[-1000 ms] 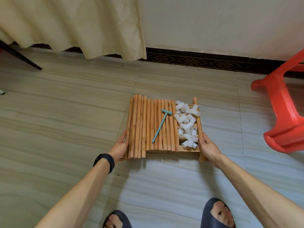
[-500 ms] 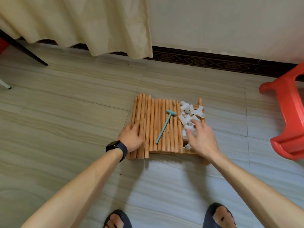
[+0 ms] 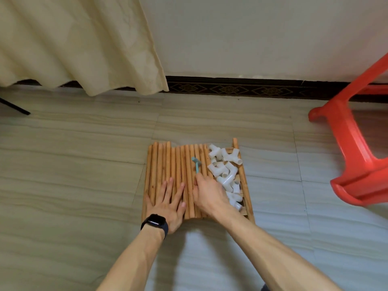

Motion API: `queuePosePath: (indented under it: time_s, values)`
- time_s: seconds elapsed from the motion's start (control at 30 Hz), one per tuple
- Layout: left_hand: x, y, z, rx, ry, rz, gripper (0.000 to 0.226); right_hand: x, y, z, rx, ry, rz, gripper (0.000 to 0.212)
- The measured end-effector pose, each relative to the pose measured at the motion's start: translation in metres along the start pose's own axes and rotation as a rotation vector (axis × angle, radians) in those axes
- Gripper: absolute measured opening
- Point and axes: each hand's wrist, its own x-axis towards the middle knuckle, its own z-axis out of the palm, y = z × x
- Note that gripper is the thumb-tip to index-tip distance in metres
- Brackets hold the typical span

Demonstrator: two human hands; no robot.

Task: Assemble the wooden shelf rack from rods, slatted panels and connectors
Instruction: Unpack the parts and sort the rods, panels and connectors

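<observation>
The head view shows the whole kit lying in 1 stack on the tiled floor (image 3: 84, 164), nothing yet joined. A row of wooden rods (image 3: 178, 164) lies side by side on top of a slatted panel (image 3: 247, 198), whose right rail and lower slats show just right of the rods. The white plastic connectors (image 3: 225, 171) are heaped on the panel, touching the rods' right edge. A small teal mallet (image 3: 197, 163) rests on the rods, its head toward the wall.

The left hand (image 3: 168, 203), a dark watch (image 3: 155, 222) on its wrist, lies flat and spread on the rods' near end, gripping nothing. The right hand (image 3: 206, 193) is curled over the mallet's handle just right of the left hand; the fingers seem to be pinching it, though the palm hides the contact, so I cannot tell whether the grasp is closed.

The rods are loose and round. If the mallet is dragged rather than lifted, or the left palm lets up, they could roll off the panel and push connectors over its rail, scattering parts toward the red plastic chair (image 3: 357, 156), well right of the stack.
</observation>
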Motion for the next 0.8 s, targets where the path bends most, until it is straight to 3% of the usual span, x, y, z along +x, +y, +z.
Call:
queuePosePath:
  time_s: [0.13,0.27,0.4,0.5,0.63,0.8]
  values:
    - [0.001,-0.004,-0.002,-0.007,0.003,0.013,0.055,-0.054,0.047,-0.034,0.276,0.264,0.024,0.005]
    - [-0.001,-0.006,-0.005,-0.026,0.007,0.016,0.057,-0.118,0.136,-0.036,0.255,0.387,0.245,0.011]
    - [-0.006,0.011,-0.014,-0.078,0.116,-0.020,0.061,-0.176,0.209,-0.020,0.177,0.290,0.523,0.031]
    - [-0.007,0.031,-0.020,-0.091,0.198,-0.005,0.061,-0.203,0.235,-0.011,0.138,0.226,0.616,0.032]
    - [-0.017,0.066,-0.021,-0.060,0.149,0.094,0.064,-0.218,0.238,-0.004,0.028,0.152,0.764,0.019]
    - [-0.033,0.100,-0.022,0.017,0.040,0.147,0.074,-0.230,0.234,0.004,0.011,0.087,0.826,0.026]
